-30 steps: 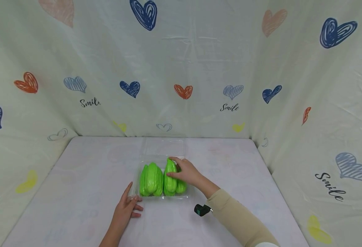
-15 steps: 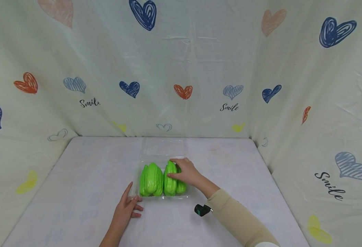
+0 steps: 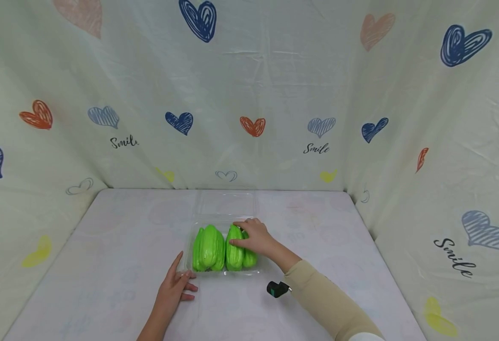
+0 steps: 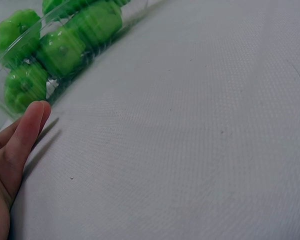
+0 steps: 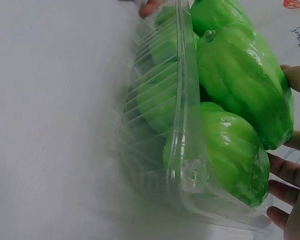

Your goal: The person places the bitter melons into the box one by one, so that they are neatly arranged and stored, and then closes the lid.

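Clear container (image 5: 186,125): laid open on the bench (image 3: 117,265)
Right grip (image 3: 253,237): green gourd (image 3: 234,255) clasped by thumb and fingers
Left grip (image 3: 173,286): fingers spread apart at the container's corner

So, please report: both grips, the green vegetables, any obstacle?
Right grip on green vegetable. Left grip at clear container's near left corner. Lid open, nothing visibly blocking.

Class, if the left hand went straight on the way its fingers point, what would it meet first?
Probably the clear container, at its near left corner; the left hand is so close that contact is unclear.
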The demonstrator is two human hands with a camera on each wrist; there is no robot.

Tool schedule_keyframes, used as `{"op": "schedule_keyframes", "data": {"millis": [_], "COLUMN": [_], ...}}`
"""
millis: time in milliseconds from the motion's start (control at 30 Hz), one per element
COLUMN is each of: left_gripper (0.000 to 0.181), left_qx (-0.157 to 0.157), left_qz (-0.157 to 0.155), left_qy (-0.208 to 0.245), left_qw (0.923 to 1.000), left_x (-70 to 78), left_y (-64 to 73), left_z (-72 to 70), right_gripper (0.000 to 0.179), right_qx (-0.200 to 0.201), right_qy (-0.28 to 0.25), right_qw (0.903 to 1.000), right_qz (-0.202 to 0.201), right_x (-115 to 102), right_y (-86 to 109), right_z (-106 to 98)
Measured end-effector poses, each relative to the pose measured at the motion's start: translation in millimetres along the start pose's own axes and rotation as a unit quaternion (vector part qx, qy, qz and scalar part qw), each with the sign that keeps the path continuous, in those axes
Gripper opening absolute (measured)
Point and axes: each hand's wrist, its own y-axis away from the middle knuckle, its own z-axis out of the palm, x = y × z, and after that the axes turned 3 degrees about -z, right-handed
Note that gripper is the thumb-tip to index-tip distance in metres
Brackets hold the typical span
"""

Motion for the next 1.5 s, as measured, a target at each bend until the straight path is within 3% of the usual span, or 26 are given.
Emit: {"op": "schedule_keyframes", "data": {"millis": [533, 1500], "left_gripper": [0.067, 0.068], "left_qx": [-0.004, -0.01], "left_qz": [-0.006, -0.004], "left_qy": [0.002, 0.022], "left_qw": [1.0, 0.9997], "left_x": [-0.1, 7.0], "left_y": [1.6, 9.5], "left_z": [0.2, -4.0], "right_gripper": [0.067, 0.064], "right_qx": [-0.02, 0.0], "right_qy": [0.025, -0.027], "right_qw": [0.9994, 0.9996], "right_qz": [0.012, 0.011], "right_x": [0.2, -5.2], "right_y": [-4.9, 1.2], "right_z": [4.6, -8.5]}}
